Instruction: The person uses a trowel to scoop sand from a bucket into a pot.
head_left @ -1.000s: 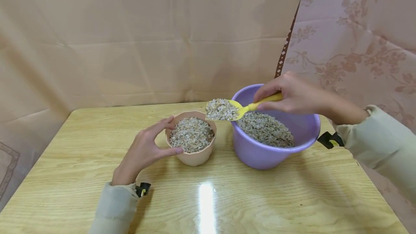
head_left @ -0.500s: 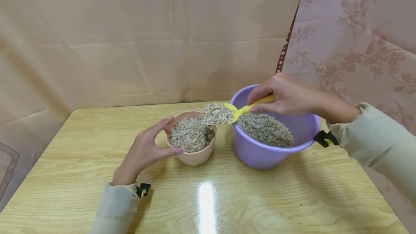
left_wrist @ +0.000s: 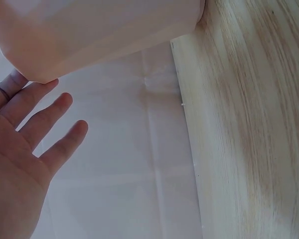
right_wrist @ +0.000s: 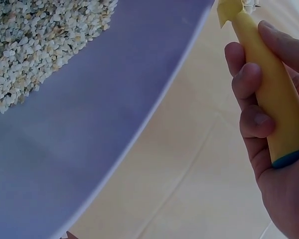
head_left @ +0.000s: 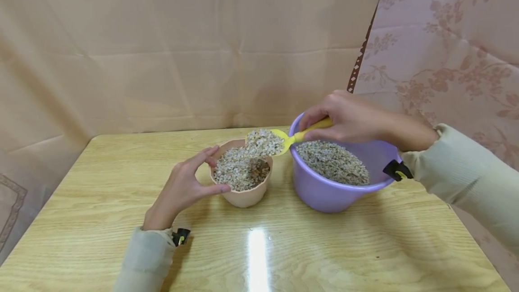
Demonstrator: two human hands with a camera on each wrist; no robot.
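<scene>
In the head view my left hand (head_left: 181,187) holds the rim of a small peach flowerpot (head_left: 243,198), thumb on the near side and fingers on the far left. Pale gravel (head_left: 233,169) fills most of it, with a browner patch at the right. My right hand (head_left: 349,117) grips the handle of a yellow trowel (head_left: 299,137). Its blade, heaped with gravel (head_left: 262,142), tilts over the pot's back right rim, and the heap meets the gravel below in this view. The right wrist view shows fingers wrapped round the yellow handle (right_wrist: 274,84), which ends in blue.
A purple basin (head_left: 324,198) with a bank of gravel (head_left: 332,161) stands right of the pot, beneath my right hand. Both containers sit on a wood-grain table (head_left: 202,251). Beige cloth (head_left: 182,57) hangs behind it, with flowered cloth (head_left: 458,71) at the right.
My right hand has moved left with the trowel, bringing its blade lower over the pot. Gravel has begun sliding off the tip. The left hand stays at the rim.
</scene>
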